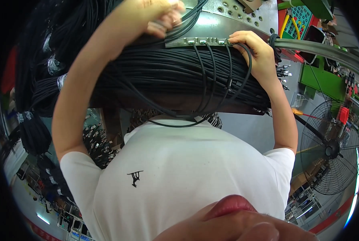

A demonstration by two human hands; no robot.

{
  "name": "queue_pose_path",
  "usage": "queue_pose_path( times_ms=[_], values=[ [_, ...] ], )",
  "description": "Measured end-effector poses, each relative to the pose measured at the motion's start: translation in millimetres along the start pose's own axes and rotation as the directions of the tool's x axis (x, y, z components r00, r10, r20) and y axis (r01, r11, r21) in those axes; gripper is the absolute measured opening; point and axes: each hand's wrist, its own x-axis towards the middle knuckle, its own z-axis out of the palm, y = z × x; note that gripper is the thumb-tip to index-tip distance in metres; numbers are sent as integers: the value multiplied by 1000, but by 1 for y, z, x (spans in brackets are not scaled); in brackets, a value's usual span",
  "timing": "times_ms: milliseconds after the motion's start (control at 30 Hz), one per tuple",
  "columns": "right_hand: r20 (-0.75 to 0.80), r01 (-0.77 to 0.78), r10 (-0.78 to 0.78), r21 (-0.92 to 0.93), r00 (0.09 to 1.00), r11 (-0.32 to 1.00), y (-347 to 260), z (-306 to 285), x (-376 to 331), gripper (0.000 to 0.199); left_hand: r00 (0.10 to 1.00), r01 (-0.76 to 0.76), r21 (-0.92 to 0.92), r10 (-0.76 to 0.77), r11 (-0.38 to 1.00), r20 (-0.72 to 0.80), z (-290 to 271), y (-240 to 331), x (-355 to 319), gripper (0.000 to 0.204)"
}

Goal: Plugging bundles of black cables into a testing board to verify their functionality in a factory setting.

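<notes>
Black rubbery cables lie in a thick bundle (167,66) right in front of the person, and just beyond it a slim metal strip (176,42) carries a row of shiny connectors (203,41). From where I stand, the right hand (258,50) has its fingers pinched on a cable (250,67) at the strip's right end; the left hand (163,20), raised above the other end, is too blurred for me to tell whether its fingers grip anything. My worry is the slack: loops droop over the bundle towards the white shirt (179,160), and a snag there could tug a connector crooked. Similar cables lying so close could also get mixed up. Smooth, springy cord curves against hard, ridged metal, and the grey steel desk (213,24) behind is pierced with round holes.
</notes>
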Motion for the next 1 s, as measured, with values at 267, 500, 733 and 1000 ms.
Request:
queue_pose_path(
  times_ms=[267, 500, 733, 1000],
  values=[
    [71, -59, 50, 120, 996, 991, 3, -3, 4, 17, 993, -71, -472, 18, 879, -116, 42, -35, 122, 29],
    [106, 83, -71, -113, 992, 990, -1, -7, 1, 22, 934, 83, -806, 236, 586, 267, 28, -50, 112, 18],
    [263, -59, 34, 86, 964, 995, 4, -31, 48, 14, 987, -12, -674, 118, 739, 111, 33, -46, 108, 17],
    [-259, 104, 524, 946, 811, 306, 96, -15, 164, 20, 949, 38, -626, 168, 779, 267, 25, -27, 105, 21]
  ],
)
